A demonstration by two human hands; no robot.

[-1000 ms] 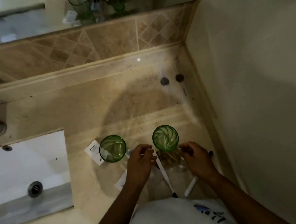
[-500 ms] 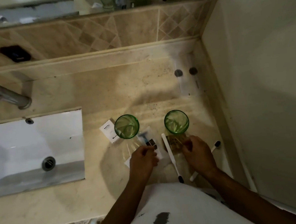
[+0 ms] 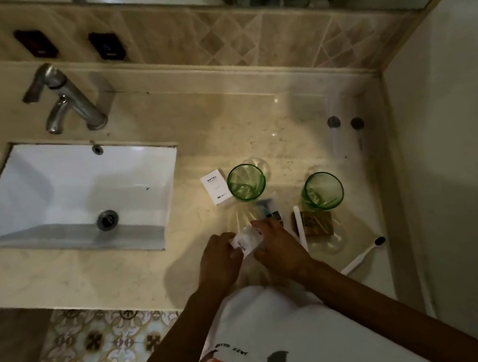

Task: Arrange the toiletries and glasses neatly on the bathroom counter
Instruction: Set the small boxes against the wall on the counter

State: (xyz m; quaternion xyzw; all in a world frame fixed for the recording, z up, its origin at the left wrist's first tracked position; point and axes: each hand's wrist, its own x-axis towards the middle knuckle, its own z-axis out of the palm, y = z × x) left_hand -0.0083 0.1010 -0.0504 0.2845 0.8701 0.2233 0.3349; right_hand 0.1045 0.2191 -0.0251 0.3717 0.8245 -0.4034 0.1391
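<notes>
Two green glasses stand upright on the beige counter (image 3: 141, 266): the left glass (image 3: 246, 181) and the right glass (image 3: 323, 190). A white hotel box (image 3: 215, 186) lies left of the left glass. My left hand (image 3: 218, 261) and my right hand (image 3: 277, 247) both pinch a small white sachet (image 3: 245, 241) between them, near the counter's front edge. A blue razor in clear wrap (image 3: 264, 207) lies just behind my right hand. A brown soap bar (image 3: 316, 222) sits below the right glass, with one white toothbrush (image 3: 300, 227) beside it and another toothbrush (image 3: 363, 255) further right.
A white sink (image 3: 67, 194) with a metal tap (image 3: 72, 103) takes up the left side. The side wall (image 3: 449, 160) bounds the counter on the right. Two small dark round caps (image 3: 344, 122) lie near the back right corner. Patterned floor tiles (image 3: 96, 349) show below the front edge.
The view has swung left, showing the sink and tap. My right hand left the soap by the right glass and joined my left hand on the white sachet.
</notes>
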